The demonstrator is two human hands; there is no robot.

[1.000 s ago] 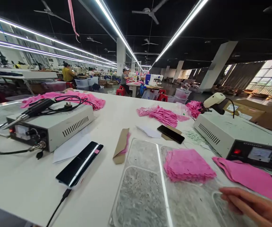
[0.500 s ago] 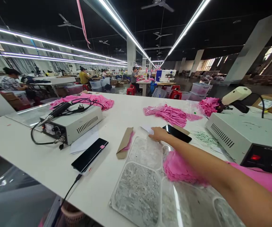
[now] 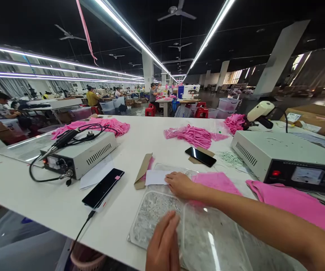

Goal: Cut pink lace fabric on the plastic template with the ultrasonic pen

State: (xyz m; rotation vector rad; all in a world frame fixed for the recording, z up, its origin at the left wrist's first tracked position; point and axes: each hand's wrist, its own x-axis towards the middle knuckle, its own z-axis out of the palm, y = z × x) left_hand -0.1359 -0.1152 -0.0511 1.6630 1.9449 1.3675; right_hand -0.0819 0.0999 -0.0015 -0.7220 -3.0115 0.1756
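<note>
My right hand [image 3: 181,184] reaches across the white table [image 3: 140,131], fingers pinched on the edge of a white paper slip [image 3: 155,177]. The slip lies over the far edge of a clear plastic tray [image 3: 151,214] whose compartments hold silvery bits. A stack of pink fabric pieces [image 3: 217,180] sits on the tray just right of that hand, partly hidden by my forearm. My left hand [image 3: 164,244] comes in at the bottom edge, laid flat on the tray's near part and holding nothing.
A folded cardboard piece [image 3: 142,171] lies left of the slip. A black phone [image 3: 200,156] lies beyond. Another phone [image 3: 103,188] on a cable sits at left, near a grey control box [image 3: 80,154]. A second box [image 3: 283,158] and pink cloth [image 3: 292,203] are at right. People work at far tables.
My right hand has pulled back from beside the black phone, bringing the white slip onto the tray's far edge. My left hand has come into view at the bottom.
</note>
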